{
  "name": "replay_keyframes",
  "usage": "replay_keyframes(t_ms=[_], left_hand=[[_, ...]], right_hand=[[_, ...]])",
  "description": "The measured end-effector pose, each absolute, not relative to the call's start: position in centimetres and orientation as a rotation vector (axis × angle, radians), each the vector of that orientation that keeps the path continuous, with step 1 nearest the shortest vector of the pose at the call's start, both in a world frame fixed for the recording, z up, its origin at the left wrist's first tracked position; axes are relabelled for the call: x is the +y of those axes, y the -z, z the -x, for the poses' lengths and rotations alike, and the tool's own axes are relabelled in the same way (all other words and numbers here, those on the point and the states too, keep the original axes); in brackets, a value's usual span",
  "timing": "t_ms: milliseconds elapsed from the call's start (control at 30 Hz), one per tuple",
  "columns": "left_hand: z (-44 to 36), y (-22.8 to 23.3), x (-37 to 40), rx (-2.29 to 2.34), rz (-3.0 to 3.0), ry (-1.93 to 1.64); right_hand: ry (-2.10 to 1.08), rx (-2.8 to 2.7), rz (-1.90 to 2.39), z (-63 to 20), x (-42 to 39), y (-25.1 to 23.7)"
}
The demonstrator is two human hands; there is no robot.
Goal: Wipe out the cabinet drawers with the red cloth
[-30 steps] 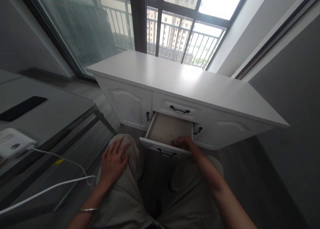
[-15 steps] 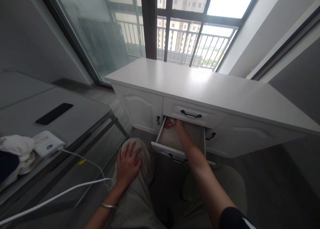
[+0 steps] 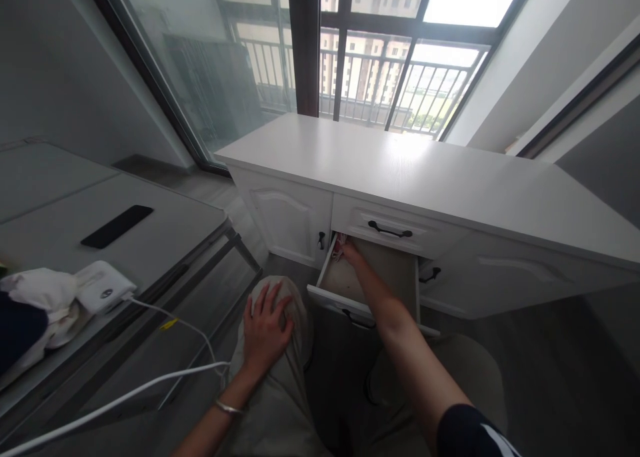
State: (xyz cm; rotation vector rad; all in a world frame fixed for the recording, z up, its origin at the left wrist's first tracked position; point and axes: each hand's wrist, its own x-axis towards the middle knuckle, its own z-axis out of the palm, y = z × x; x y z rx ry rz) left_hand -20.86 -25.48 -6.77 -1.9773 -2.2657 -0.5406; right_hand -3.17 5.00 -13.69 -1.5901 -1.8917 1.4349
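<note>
White cabinet (image 3: pixel 425 177) under a balcony window (image 3: pixel 370 64) — grey floor (image 3: pixel 545 370).

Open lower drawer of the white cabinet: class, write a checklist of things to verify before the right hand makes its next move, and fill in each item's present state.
1. Lower drawer pulled out far enough for the arm: ok.
2. Right hand reaches the back left corner of the drawer: ok.
3. Firm hold on the small red and white thing there: cannot tell, the fingers hide it.
4. Upper drawer shut, clear of the forearm: ok.
5. Left hand free, flat on the left knee: ok.
6. White cable apart from the drawer: ok.
</note>
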Motion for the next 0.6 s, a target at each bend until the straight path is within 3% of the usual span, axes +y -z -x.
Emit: replay_keyframes(t_ms=[100, 233, 433, 600], left_hand=[[20.8, 6.7, -25.5, -2.258, 1.963, 0.527], [20.7, 6.7, -25.4, -2.255, 1.968, 0.534], [20.3, 6.8, -25.2, -2.231, 1.989, 0.546], [20.5, 6.8, -25.5, -2.225, 1.988, 0.559]], right_hand=[[-1.737, -1.74, 1.578, 1.2, 2.6, 15.4], [-2.093, -2.081, 1.388, 0.1, -1.1, 16.7], [-1.865, -2.666, 1.117, 2.7, -1.4, 15.8], [-1.666, -2.712, 1.172, 3.5, -1.9, 15.7]])
